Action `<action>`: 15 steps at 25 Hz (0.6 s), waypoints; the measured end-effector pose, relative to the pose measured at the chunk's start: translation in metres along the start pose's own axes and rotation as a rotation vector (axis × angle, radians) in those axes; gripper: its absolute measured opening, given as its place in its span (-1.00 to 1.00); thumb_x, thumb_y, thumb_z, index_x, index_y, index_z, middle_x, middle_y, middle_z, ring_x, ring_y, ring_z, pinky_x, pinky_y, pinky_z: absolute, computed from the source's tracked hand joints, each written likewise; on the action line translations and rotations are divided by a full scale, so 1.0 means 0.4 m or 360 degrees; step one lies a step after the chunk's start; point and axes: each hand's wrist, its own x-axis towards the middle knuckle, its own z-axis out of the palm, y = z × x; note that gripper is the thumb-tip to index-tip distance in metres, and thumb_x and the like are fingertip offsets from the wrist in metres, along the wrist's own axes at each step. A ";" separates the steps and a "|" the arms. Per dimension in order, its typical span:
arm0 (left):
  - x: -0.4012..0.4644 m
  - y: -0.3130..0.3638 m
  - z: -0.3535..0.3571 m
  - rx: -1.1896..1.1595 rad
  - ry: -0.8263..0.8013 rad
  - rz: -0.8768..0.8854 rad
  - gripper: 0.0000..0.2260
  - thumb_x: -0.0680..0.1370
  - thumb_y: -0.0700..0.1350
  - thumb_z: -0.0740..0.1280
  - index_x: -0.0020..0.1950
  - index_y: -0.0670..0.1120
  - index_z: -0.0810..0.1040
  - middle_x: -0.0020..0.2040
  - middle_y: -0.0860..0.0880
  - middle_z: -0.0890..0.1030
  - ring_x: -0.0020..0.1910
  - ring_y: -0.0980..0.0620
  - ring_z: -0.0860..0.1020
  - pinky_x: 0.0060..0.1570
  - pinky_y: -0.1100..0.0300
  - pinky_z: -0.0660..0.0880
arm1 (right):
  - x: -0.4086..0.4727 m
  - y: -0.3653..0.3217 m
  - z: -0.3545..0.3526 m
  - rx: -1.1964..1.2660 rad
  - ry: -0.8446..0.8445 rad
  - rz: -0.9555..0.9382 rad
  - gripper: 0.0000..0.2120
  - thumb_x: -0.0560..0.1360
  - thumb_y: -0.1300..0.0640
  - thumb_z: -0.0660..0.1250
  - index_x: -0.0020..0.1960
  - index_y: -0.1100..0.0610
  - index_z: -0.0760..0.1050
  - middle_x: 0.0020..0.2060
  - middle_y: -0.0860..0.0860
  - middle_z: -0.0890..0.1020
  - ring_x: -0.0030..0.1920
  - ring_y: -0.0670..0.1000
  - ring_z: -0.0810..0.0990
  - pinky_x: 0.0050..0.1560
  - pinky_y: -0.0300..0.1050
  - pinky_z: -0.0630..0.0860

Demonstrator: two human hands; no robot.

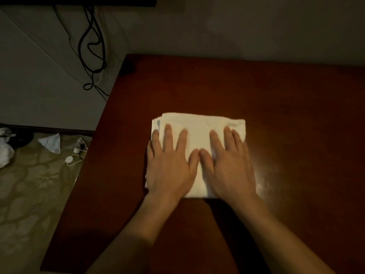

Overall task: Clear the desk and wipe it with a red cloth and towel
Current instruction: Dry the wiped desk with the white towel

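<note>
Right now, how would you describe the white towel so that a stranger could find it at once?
Start at the dark red-brown desk filling the right of the view. Near its middle lies the folded white towel, with the left hand and right hand pressed flat on it. It is the only pale thing on the desk; other white items lie on the floor.

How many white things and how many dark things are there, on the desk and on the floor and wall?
White, on the desk: 1, the folded towel, with the left hand and right hand pressing flat on it.
White, on the floor: 4, a crumpled paper, a bag, a round puck on a cord, a small plug.
Dark: 1, the bundle of cables on the wall.
Total: 6.
</note>
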 end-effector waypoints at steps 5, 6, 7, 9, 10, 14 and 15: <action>0.047 0.000 -0.007 -0.0040 0.0002 -0.0005 -0.42 0.61 0.28 -0.21 0.60 0.11 -0.04 0.62 -0.11 -0.04 0.56 -0.24 -0.05 0.50 -0.17 0.08 | 0.056 -0.003 -0.008 -0.0003 -0.0008 -0.0029 -0.39 0.62 -0.29 -0.14 0.59 -0.04 -0.02 0.59 0.10 0.01 0.58 0.12 -0.09 0.54 0.12 -0.08; 0.012 -0.003 0.000 -0.0031 0.0001 -0.0007 -0.41 0.60 0.29 -0.22 0.60 0.11 -0.03 0.62 -0.12 -0.02 0.56 -0.25 -0.03 0.49 -0.17 0.10 | 0.022 -0.004 -0.007 -0.0022 -0.0011 -0.0035 -0.39 0.62 -0.29 -0.16 0.59 -0.04 -0.04 0.59 0.09 0.00 0.58 0.11 -0.09 0.54 0.12 -0.09; -0.031 -0.005 0.005 -0.0016 -0.0004 -0.0013 -0.40 0.59 0.29 -0.24 0.60 0.11 -0.02 0.62 -0.12 0.00 0.56 -0.25 -0.02 0.49 -0.17 0.12 | -0.017 -0.006 -0.007 -0.0044 -0.0023 -0.0039 -0.37 0.60 -0.30 -0.19 0.59 -0.05 -0.07 0.59 0.08 -0.01 0.58 0.11 -0.11 0.54 0.11 -0.11; -0.093 -0.008 0.010 -0.0023 -0.0059 -0.0030 -0.40 0.60 0.30 -0.24 0.59 0.11 0.04 0.61 -0.12 0.07 0.55 -0.25 0.05 0.45 -0.18 0.19 | -0.073 -0.008 -0.015 -0.0062 -0.0111 -0.0037 -0.34 0.57 -0.33 -0.24 0.59 -0.08 -0.12 0.59 0.06 -0.08 0.57 0.09 -0.18 0.51 0.10 -0.20; -0.102 -0.009 0.006 -0.0044 -0.0100 -0.0040 -0.40 0.61 0.30 -0.24 0.59 0.10 0.08 0.60 -0.14 0.11 0.54 -0.27 0.10 0.43 -0.19 0.22 | -0.077 -0.005 -0.014 -0.0067 -0.0148 -0.0048 -0.33 0.56 -0.35 -0.25 0.59 -0.09 -0.14 0.59 0.05 -0.11 0.56 0.08 -0.21 0.49 0.09 -0.23; 0.014 -0.007 -0.010 -0.0023 -0.0055 0.0012 -0.34 0.55 0.34 -0.35 0.60 0.12 -0.04 0.61 -0.13 0.00 0.56 -0.25 -0.01 0.48 -0.18 0.14 | 0.031 0.006 -0.008 -0.0065 -0.0017 -0.0049 -0.32 0.56 -0.37 -0.25 0.59 -0.09 -0.10 0.59 0.04 -0.08 0.56 0.07 -0.21 0.49 0.08 -0.21; 0.063 -0.009 -0.010 -0.0019 -0.0021 0.0033 -0.34 0.53 0.34 -0.35 0.60 0.13 -0.10 0.62 -0.12 -0.06 0.57 -0.23 -0.06 0.50 -0.18 0.09 | 0.076 0.008 -0.007 -0.0055 0.0002 -0.0044 -0.33 0.56 -0.37 -0.25 0.59 -0.09 -0.10 0.59 0.05 -0.08 0.57 0.07 -0.21 0.50 0.09 -0.20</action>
